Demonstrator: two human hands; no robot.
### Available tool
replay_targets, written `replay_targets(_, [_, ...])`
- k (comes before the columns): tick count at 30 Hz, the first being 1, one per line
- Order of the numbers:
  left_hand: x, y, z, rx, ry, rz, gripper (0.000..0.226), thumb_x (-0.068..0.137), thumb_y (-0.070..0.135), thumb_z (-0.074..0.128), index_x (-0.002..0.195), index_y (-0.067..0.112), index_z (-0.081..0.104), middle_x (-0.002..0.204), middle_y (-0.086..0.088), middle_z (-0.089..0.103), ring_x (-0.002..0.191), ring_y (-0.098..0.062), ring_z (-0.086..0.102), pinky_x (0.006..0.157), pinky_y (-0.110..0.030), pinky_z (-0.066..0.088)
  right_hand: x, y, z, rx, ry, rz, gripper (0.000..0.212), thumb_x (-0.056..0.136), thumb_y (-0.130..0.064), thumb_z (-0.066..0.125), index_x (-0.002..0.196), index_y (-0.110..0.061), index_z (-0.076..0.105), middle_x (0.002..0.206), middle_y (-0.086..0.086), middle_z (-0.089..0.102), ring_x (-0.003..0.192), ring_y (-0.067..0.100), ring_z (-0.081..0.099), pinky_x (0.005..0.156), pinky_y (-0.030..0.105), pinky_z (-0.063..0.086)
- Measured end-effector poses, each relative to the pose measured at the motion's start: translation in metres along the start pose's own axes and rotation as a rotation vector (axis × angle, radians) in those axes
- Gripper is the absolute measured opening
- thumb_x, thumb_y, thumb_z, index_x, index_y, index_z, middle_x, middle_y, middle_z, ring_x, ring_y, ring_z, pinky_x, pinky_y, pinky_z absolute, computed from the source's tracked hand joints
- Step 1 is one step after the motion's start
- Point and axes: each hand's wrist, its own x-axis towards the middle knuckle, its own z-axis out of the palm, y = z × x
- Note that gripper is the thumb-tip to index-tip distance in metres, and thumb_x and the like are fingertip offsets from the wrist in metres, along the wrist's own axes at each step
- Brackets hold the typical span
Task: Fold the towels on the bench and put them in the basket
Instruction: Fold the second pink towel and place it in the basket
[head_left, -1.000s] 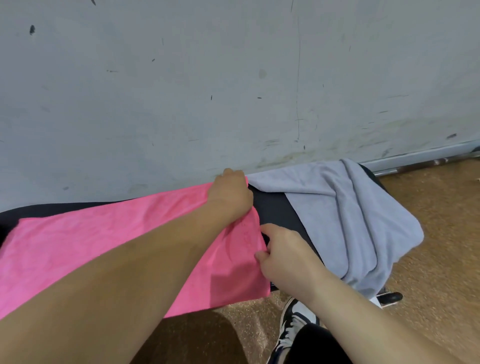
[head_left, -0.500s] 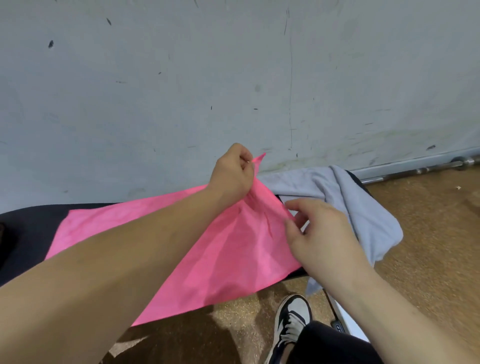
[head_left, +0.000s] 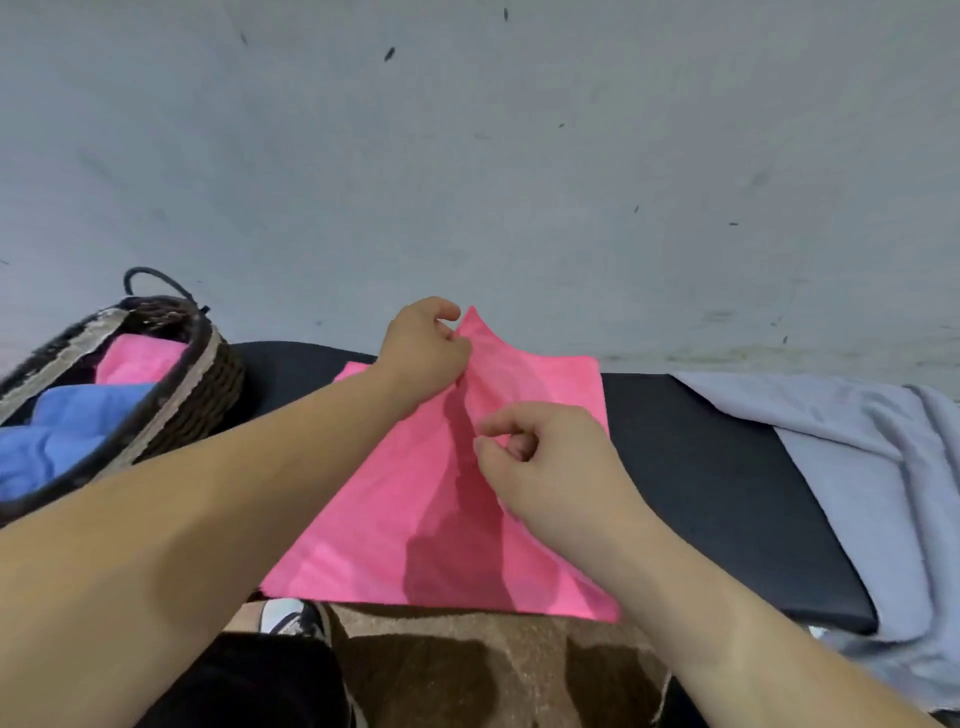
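Black surface (head_left: 701, 493) hugs a scuffed grey wall (head_left: 519, 156) above brown floor (head_left: 441, 670). Left hand (head_left: 421, 348) and right hand (head_left: 545, 462) pinch the pink towel (head_left: 415, 545).

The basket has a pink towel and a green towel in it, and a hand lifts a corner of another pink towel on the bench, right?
Not quite. The head view shows a blue towel, not green, beside the pink one in the basket. The left hand does lift a corner of the pink towel on the bench.
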Motion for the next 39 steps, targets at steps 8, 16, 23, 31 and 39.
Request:
replay_targets(8, [0.012,-0.075,-0.058,0.037,0.076,-0.130,0.046,0.090,0.005,0.053,0.135,0.013,0.056,0.092,-0.004,0.074,0.079,-0.020,0.070,0.081,-0.037,0.061,0.029,-0.030,0.083,0.143,-0.229,-0.007,0.012,0.094,-0.027,0.071,0.105,-0.022,0.073,0.061,-0.009,0.061,0.045,0.006,0.057,0.045,0.019,0.048])
replay_targets(16, [-0.040,-0.109,-0.072,0.353,-0.053,-0.180,0.039,0.085,0.021,0.066,0.124,0.016,0.062,0.100,-0.001,0.073,0.098,-0.024,0.068,0.087,-0.035,0.055,0.040,-0.005,0.068,-0.351,-0.158,-0.101,0.030,0.094,-0.042,0.062,0.116,-0.023,0.070,0.107,-0.004,0.068,0.100,0.014,0.065,0.090,0.038,0.054])
replay_targets(23, [-0.101,-0.109,-0.064,0.462,-0.061,-0.218,0.026,0.085,0.039,0.069,0.090,0.013,0.065,0.084,0.000,0.068,0.081,-0.023,0.063,0.072,-0.032,0.052,0.023,0.034,0.039,-0.861,-0.521,0.156,0.092,0.096,-0.064,0.046,0.163,-0.020,0.001,0.170,0.013,-0.006,0.156,0.035,-0.006,0.127,0.048,0.009])
replay_targets(31, [-0.115,-0.082,-0.029,0.335,-0.051,-0.147,0.016,0.093,0.029,0.066,0.095,0.013,0.067,0.094,-0.001,0.071,0.092,-0.026,0.066,0.081,-0.034,0.052,0.009,0.068,0.014,-0.917,-0.527,0.253,0.100,0.095,-0.073,0.034,0.157,-0.023,-0.027,0.159,0.013,-0.039,0.150,0.031,-0.032,0.127,0.047,-0.006])
replay_targets(39, [-0.117,-0.062,-0.008,0.057,-0.101,-0.157,0.029,0.090,0.025,0.072,0.114,0.024,0.056,0.090,0.004,0.065,0.087,-0.017,0.062,0.069,-0.027,0.047,-0.008,0.060,-0.014,-0.728,-0.276,-0.003,0.056,0.075,-0.068,0.070,0.114,-0.030,0.058,0.119,-0.006,0.045,0.118,0.019,0.043,0.103,0.039,0.044])
